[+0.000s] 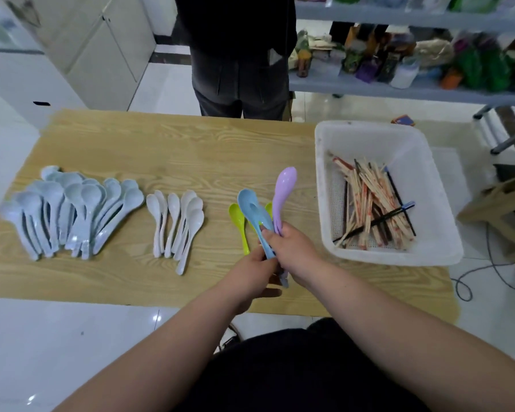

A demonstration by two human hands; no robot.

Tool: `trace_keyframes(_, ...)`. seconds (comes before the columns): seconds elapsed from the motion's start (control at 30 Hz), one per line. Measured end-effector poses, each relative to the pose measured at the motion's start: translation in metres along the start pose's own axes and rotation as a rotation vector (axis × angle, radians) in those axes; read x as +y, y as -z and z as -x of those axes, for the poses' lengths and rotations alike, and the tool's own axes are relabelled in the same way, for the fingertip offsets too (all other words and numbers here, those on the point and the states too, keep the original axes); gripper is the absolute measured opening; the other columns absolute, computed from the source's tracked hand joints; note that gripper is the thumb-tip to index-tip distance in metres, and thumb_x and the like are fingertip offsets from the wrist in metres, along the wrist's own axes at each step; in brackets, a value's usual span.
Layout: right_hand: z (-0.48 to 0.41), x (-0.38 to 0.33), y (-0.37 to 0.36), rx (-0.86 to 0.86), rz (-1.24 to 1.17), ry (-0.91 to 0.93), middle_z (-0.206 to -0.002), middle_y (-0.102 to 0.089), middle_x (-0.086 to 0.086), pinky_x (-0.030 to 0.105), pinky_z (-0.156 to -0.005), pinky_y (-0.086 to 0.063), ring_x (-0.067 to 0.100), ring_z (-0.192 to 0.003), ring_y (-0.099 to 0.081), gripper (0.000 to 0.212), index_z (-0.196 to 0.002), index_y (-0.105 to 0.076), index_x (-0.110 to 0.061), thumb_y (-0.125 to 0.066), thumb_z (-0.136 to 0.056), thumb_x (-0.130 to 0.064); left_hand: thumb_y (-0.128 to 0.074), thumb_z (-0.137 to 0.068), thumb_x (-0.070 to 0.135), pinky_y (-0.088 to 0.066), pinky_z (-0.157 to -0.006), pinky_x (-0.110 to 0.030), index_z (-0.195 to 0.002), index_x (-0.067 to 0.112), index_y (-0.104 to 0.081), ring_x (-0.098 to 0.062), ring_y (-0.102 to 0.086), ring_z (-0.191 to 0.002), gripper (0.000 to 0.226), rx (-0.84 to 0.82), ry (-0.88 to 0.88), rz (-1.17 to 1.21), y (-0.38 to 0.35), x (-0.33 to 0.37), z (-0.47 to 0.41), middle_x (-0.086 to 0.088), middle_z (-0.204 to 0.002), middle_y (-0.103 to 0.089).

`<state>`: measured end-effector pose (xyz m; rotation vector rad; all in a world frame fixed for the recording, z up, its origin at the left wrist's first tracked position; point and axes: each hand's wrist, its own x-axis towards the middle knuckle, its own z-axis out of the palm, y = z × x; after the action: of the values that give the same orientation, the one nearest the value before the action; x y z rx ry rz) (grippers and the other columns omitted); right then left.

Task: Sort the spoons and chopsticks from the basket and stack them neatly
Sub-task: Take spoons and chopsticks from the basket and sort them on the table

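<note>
Both my hands meet low in the middle of the frame, over the near edge of the table point(161, 144). My right hand point(295, 248) is curled round the handle of the purple spoon point(284, 185), whose bowl stands up and points toward the top of the frame. My left hand point(252, 272) sits just below and left of it, fingers wrapped round the handles of the blue spoons point(252, 209), which are nested together with bowls up. The handle ends poke out between my hands. I cannot tell whether my right fingers also press on the blue handles.

A green spoon point(237, 221) lies on the table just left of the bunch I hold, and a second green one point(268, 208) shows between the blue and purple bowls.

To the left of centre the white spoons point(176, 221) lie in a small row, bowls away from me. Further left, the pale blue spoons point(72, 209) lie fanned in a large pile.

The basket point(369, 129) sits at the right of the table. Inside it the chopsticks point(372, 203) lie in a loose heap, most of them wooden, with a few black ones point(378, 221) crossing them.

At the top centre a person point(238, 69) in dark clothes stands at the far edge of the table. A shelf point(399, 84) of packets fills the upper right, and white cabinets point(87, 55) the upper left.
</note>
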<state>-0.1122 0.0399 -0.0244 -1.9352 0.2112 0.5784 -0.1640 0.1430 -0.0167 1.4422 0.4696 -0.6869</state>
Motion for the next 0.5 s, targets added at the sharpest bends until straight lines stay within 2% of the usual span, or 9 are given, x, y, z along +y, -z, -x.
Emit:
trace_keyframes(0.13, -0.007, 0.003, -0.024, 0.015, -0.011, -0.04, -0.083, -0.073, 0.003, 0.03, -0.066, -0.052, 0.017, -0.073, -0.067, 0.024, -0.096, -0.068, -0.019, -0.058, -0.099, -0.04, -0.05, -0.099, 0.008, -0.06, -0.075, -0.036, -0.105, 0.015, -0.06, -0.018, -0.065, -0.072, 0.014, -0.029, 0.022, -0.013, 0.035, -0.012, -0.012, -0.007, -0.085, -0.067)
trace_keyframes(0.27, -0.017, 0.02, -0.023, 0.048, 0.024, -0.158, -0.087, -0.075, 0.012, 0.04, -0.07, -0.057, 0.03, -0.075, -0.071, 0.03, -0.094, -0.069, -0.015, -0.056, -0.099, -0.041, -0.049, -0.099, 0.004, -0.062, -0.072, -0.036, -0.112, 0.01, -0.062, -0.021, -0.068, -0.072, 0.019, -0.01, 0.09, -0.006, 0.049, -0.021, -0.028, -0.012, -0.095, -0.07)
trace_keyframes(0.33, -0.025, 0.03, -0.02, 0.054, 0.03, -0.201, -0.077, -0.071, 0.014, 0.035, -0.055, -0.055, 0.034, -0.067, -0.068, 0.032, -0.087, -0.066, -0.015, -0.053, -0.1, -0.041, -0.047, -0.099, 0.001, -0.061, -0.066, -0.035, -0.103, 0.006, -0.059, -0.02, -0.069, -0.066, 0.014, 0.06, 0.104, 0.01, 0.055, -0.023, -0.039, -0.013, -0.091, -0.066)
trace_keyframes(0.37, -0.029, 0.035, -0.018, 0.054, 0.022, -0.221, -0.072, -0.067, 0.01, 0.029, -0.05, -0.051, 0.029, -0.062, -0.065, 0.03, -0.084, -0.063, -0.017, -0.052, -0.101, -0.039, -0.046, -0.099, 0.0, -0.06, -0.063, -0.033, -0.099, 0.007, -0.058, -0.021, -0.069, -0.065, 0.014, 0.104, 0.113, 0.027, 0.06, -0.024, -0.044, -0.012, -0.088, -0.062)
trace_keyframes(0.43, -0.038, 0.044, -0.016, 0.059, -0.023, -0.245, -0.076, -0.065, 0.005, 0.028, -0.06, -0.048, 0.02, -0.065, -0.063, 0.025, -0.083, -0.06, -0.021, -0.051, -0.103, -0.033, -0.045, -0.099, 0.0, -0.059, -0.059, -0.031, -0.096, 0.007, -0.057, -0.023, -0.068, -0.066, 0.015, 0.183, 0.136, 0.065, 0.071, -0.026, -0.055, -0.011, -0.087, -0.056)
trace_keyframes(0.5, -0.047, 0.052, -0.016, 0.069, -0.049, -0.278, -0.078, -0.065, 0.003, 0.03, -0.065, -0.046, 0.019, -0.068, -0.061, 0.023, -0.083, -0.059, -0.021, -0.05, -0.103, -0.028, -0.046, -0.099, 0.002, -0.059, -0.058, -0.029, -0.096, 0.008, -0.059, -0.024, -0.064, -0.069, 0.015, 0.245, 0.157, 0.02, 0.083, -0.029, -0.065, -0.011, -0.091, -0.056)
